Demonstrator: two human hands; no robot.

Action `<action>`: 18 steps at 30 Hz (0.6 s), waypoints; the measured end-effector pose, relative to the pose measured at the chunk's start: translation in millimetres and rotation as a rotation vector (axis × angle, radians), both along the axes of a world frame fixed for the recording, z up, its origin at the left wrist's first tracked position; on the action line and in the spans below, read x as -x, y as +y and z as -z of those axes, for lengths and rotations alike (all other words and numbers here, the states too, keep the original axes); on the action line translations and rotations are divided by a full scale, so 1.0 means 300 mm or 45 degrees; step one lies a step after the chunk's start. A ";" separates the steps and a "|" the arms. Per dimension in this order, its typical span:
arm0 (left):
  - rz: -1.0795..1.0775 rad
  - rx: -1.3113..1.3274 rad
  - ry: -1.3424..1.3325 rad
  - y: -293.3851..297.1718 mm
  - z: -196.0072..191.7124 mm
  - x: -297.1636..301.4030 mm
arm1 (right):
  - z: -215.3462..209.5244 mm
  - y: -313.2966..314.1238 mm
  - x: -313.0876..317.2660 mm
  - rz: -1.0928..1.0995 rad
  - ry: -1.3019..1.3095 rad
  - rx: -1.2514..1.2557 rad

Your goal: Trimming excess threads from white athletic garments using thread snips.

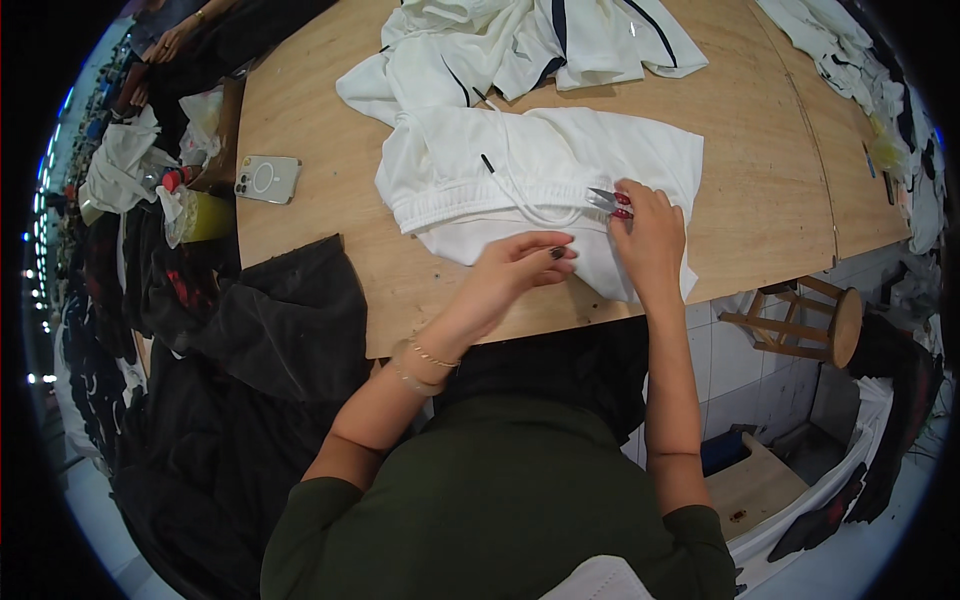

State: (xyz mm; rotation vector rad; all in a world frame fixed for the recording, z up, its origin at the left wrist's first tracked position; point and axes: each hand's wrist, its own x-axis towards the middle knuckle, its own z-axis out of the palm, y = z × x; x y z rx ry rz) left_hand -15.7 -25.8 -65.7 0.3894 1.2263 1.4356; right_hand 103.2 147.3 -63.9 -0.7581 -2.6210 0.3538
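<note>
A pair of white shorts (640,155) lies on the wooden table in front of me, its gathered elastic waistband toward me. A white drawstring (512,190) with a dark tip loops out over the waistband. My right hand (648,225) is closed around small thread snips (621,206) with red handles, their metal blades pointing left over the waistband. Just below the waistband, to the left of the snips, my left hand (520,262) hovers close to the cloth. Its fingers are stretched to the right, slightly bent, with nothing visible between them.
More white garments with navy stripes (520,55) are heaped beyond the shorts. A phone (268,179) lies at the table's left edge, near dark cloth (300,310). A wooden stool (845,325) stands at right. Another person's hand (172,42) shows at far left.
</note>
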 end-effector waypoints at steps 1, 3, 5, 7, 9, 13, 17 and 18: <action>-0.107 -0.043 -0.265 0.031 0.025 -0.025 | 0.020 0.008 0.001 0.045 0.004 0.004; -0.221 -0.090 -0.528 0.073 0.029 -0.048 | 0.023 -0.002 -0.012 0.075 0.239 0.299; -0.415 -0.254 -0.875 0.111 -0.001 -0.053 | 0.000 -0.034 -0.040 0.117 0.470 0.593; -0.441 -0.278 -0.879 0.138 -0.027 -0.036 | -0.057 -0.086 -0.060 0.107 0.625 0.748; -0.463 -0.300 -0.884 0.144 -0.054 -0.032 | -0.072 -0.104 -0.079 0.095 0.600 0.845; -0.465 -0.316 -0.648 0.136 -0.108 -0.019 | -0.147 -0.114 -0.082 0.051 0.569 0.961; -0.472 -0.294 -0.574 0.120 -0.134 -0.019 | -0.174 -0.104 -0.086 0.042 0.819 1.047; -0.469 -0.297 -0.577 0.117 -0.138 -0.019 | -0.171 -0.103 -0.085 0.043 0.817 1.042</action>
